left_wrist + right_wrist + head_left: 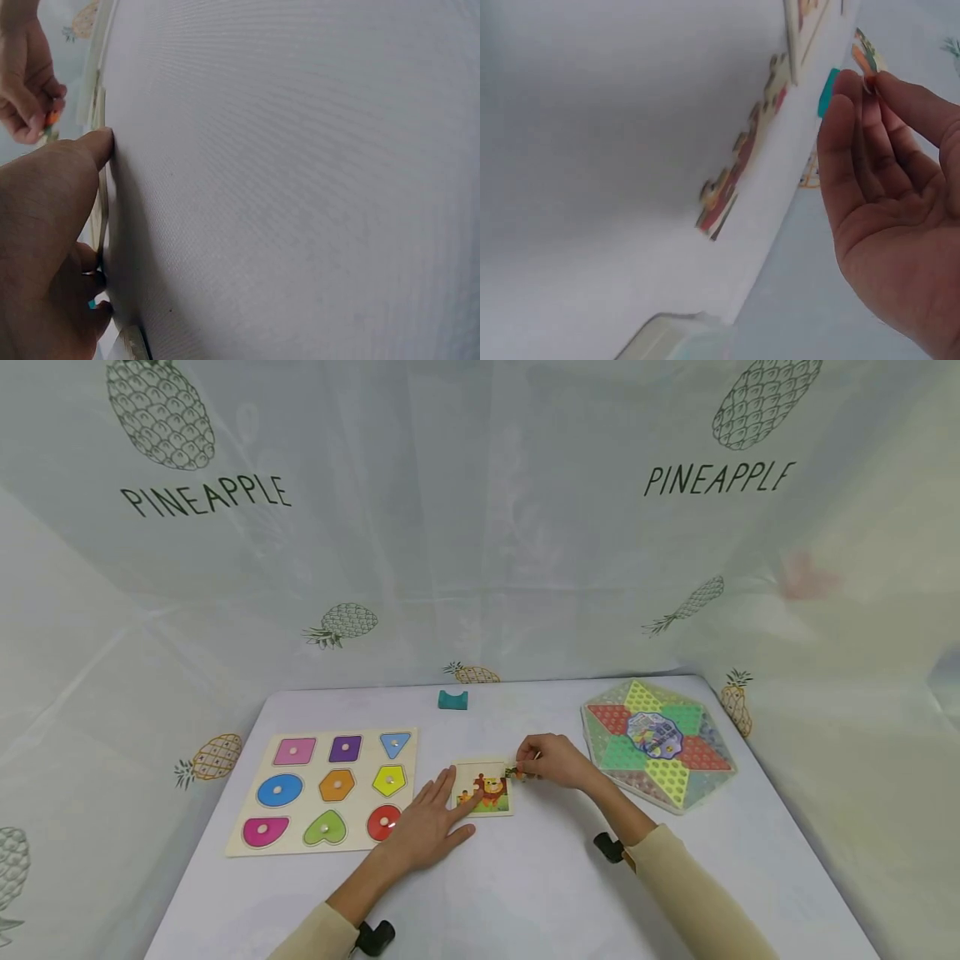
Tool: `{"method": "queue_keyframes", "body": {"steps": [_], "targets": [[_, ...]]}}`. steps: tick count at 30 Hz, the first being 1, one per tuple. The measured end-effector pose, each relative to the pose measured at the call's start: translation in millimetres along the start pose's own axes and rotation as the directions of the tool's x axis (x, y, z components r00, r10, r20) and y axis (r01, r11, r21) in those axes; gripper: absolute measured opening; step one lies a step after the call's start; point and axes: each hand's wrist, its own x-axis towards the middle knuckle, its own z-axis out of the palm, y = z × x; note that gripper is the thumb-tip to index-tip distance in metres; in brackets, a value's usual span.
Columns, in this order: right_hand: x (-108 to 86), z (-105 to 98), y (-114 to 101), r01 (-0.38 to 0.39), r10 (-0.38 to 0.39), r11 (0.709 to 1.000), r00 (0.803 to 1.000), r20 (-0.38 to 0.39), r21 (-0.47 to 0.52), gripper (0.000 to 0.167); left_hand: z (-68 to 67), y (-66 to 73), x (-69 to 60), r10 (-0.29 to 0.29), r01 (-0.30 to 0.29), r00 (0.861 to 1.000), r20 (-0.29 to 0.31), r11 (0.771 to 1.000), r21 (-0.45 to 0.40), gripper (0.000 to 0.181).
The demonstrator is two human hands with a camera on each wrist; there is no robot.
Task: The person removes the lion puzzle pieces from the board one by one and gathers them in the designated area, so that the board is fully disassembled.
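Note:
A small lion jigsaw puzzle (491,789) in a pale wooden frame lies at the middle of the table. My left hand (431,822) rests at its left side, fingers outstretched, with the index finger over the picture. At the frame's upper right, my right hand (553,760) pinches a jigsaw piece (867,54) between thumb and fingers, raised off the table. The right wrist view also shows a strip of jigsaw pieces (742,154) on the table below that hand. In the left wrist view the left thumb (101,146) touches the frame's near edge.
A wooden shape board (300,785) with coloured knobbed shapes lies to the left, partly under the left hand. A hexagonal board with a coloured star (660,743) lies at the right. Near the back edge sits a teal curved block (453,700).

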Motion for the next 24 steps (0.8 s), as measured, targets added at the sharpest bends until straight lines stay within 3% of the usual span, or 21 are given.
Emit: {"method": "queue_keyframes", "body": {"steps": [9,24], "targets": [[-8.5,6.2,20.7,-0.049,0.052,0.998,0.995,0.085,-0.041,0.004,-0.9,0.1,-0.9,0.008,-0.008,1.000,-0.017,1.000,-0.005,0.060],[-7.1,13.7,15.8,-0.059,0.064,0.987,0.998,0.028,-0.149,0.009,0.0,-0.9,-1.1,0.025,-0.025,0.999,-0.037,1.000,-0.008,0.060]]}}
